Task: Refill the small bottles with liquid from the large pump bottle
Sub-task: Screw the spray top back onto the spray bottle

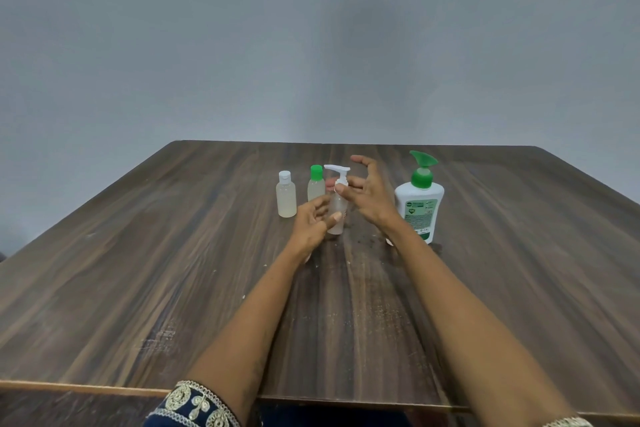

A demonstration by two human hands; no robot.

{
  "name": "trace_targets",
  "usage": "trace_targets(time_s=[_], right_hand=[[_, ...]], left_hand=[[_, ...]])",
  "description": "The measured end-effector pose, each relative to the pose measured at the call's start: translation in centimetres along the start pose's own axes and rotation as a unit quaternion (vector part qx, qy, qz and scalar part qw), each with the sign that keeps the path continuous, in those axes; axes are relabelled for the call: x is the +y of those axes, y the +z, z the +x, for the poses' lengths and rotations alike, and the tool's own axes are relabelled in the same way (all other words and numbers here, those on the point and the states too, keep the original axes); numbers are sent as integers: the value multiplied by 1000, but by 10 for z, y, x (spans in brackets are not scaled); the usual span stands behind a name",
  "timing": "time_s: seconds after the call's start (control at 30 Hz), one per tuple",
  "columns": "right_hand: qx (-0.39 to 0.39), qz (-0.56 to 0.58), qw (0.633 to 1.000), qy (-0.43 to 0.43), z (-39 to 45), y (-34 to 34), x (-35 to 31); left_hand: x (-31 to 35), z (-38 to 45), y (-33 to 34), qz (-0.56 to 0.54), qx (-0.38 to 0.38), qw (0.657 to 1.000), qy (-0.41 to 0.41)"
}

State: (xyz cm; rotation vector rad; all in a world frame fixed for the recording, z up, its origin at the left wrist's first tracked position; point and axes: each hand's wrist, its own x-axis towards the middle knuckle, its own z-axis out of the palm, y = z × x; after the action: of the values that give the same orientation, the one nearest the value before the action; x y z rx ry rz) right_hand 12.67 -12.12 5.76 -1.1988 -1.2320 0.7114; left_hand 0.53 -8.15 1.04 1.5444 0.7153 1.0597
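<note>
Three small bottles on the desk (173, 253), middle-front pump-top bottle (337, 204) between both hands, left hand (313, 222) loosely open at its base, right hand (369, 194) open beside its pump, large pump bottle (419, 201) standing right.

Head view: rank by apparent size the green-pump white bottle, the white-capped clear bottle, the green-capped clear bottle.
1. White plastic bottle with green pump: clearly largest.
2. Small clear bottle with white flip cap.
3. Small clear bottle with green cap.
The last two look nearly alike, and the green-capped one stands farther back, partly hidden; treat them as unranked.
</note>
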Motion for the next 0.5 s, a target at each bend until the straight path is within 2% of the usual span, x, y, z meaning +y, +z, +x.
trace_targets(time_s=[0.17,0.33,0.4,0.5], right_hand=[[91,-21,996,-3,5,14,10],[182,-53,982,-18,5,30,23],[198,-56,978,-33,4,34,26],[190,-131,972,-52,0,34,29]], left_hand=[[-3,4,14,32,74,997,-7],[-10,8,21,137,134,981,17],[-9,7,23,152,162,975,18],[-2,5,22,139,204,969,21]])
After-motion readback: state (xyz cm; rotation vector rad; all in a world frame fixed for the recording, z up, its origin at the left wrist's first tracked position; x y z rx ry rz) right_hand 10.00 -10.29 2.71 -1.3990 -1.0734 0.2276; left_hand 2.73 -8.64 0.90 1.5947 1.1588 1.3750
